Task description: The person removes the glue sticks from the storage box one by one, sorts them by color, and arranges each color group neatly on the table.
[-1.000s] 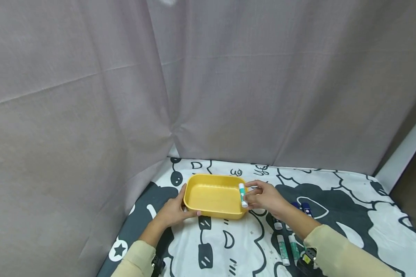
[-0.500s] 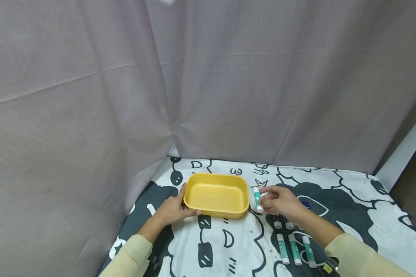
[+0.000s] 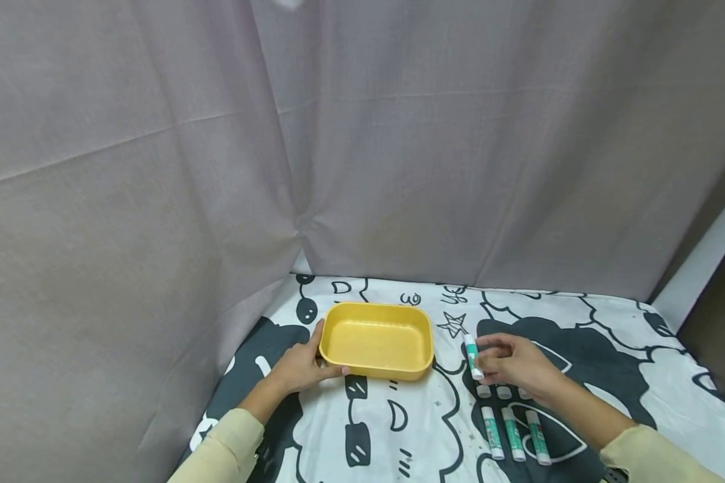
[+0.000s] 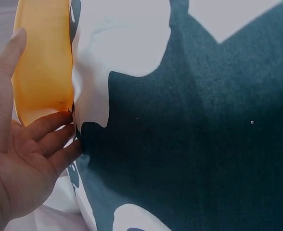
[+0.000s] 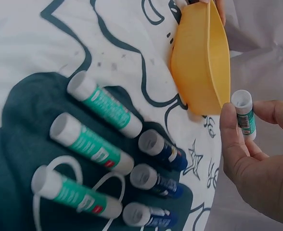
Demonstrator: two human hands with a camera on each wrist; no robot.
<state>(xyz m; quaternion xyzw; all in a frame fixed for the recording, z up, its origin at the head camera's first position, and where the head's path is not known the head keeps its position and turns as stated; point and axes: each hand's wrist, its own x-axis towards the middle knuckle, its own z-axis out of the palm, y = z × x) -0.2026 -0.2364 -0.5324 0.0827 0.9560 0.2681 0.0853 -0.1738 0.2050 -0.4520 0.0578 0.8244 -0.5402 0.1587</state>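
Observation:
My left hand (image 3: 301,365) holds the left end of a yellow plastic tray (image 3: 374,372), its thumb along the front wall and fingers about the corner. The tray's visible inside holds nothing. In the right wrist view, my right hand (image 5: 264,163) pinches a small white-capped glue stick (image 5: 245,113) with a green label between thumb and fingers. In the head view that glue stick is raised and tilted, right of the tray and apart from it. Below the right hand lie three green-labelled glue sticks (image 5: 105,110) in a row and three blue-bodied sticks (image 5: 163,149) with white ends.
A white and dark grey patterned cloth (image 3: 399,416) covers the surface under everything. Grey curtain (image 3: 399,168) hangs behind and to the left. A dark brown panel (image 3: 719,302) stands at the far right.
My right hand has moved right with the glue stick, from over the tray's right rim to above the row of blue sticks. The left hand and tray have stayed nearly still.

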